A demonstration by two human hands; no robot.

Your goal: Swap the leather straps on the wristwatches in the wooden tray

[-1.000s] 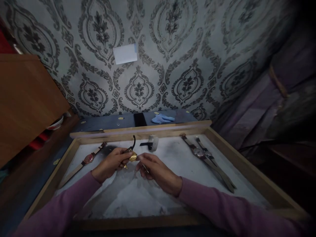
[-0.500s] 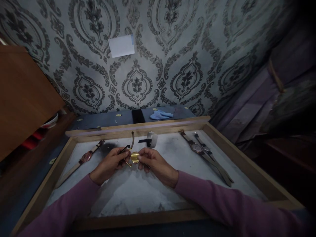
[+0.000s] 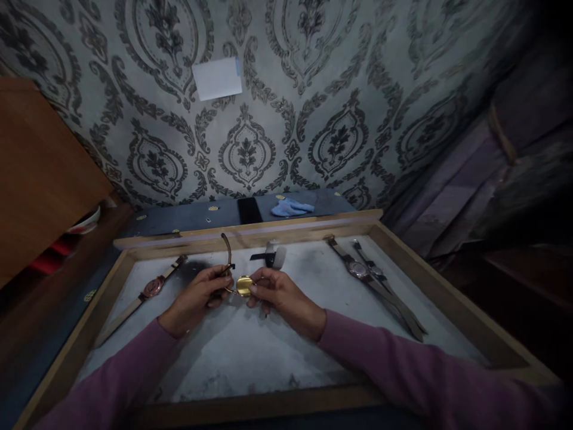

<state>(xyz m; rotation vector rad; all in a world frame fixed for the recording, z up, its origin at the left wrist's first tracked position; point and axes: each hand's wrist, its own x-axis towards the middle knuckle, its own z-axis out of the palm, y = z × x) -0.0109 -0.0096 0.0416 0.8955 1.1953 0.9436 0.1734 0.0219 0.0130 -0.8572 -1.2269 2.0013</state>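
Note:
Close together over the tray's middle, my two hands work on small watch parts. My left hand (image 3: 210,286) is closed with fingers pinched on a watch strap (image 3: 226,246), whose curved brown end sticks up above the fingers. A small dark tip shows near its thumb, too small to name. My right hand (image 3: 278,294) pinches a shiny round gold watch case (image 3: 244,286) between thumb and fingers, its smooth face toward me. Thin gold metal lies between the case and the left fingertips; whether it joins them I cannot tell.
A wooden-framed tray (image 3: 250,227) with a white base surrounds the hands. Inside lie a rose-coloured watch (image 3: 153,288) at left, a black-strapped watch (image 3: 274,255) behind, and two watches (image 3: 358,270) at right. Beyond the rim are a black phone-like slab (image 3: 249,211) and a blue cloth (image 3: 292,208).
The upright strap end has swung left, and the gold metal by the left fingertips has turned up toward the case. The right hand keeps its pinch. The view has shifted slightly.

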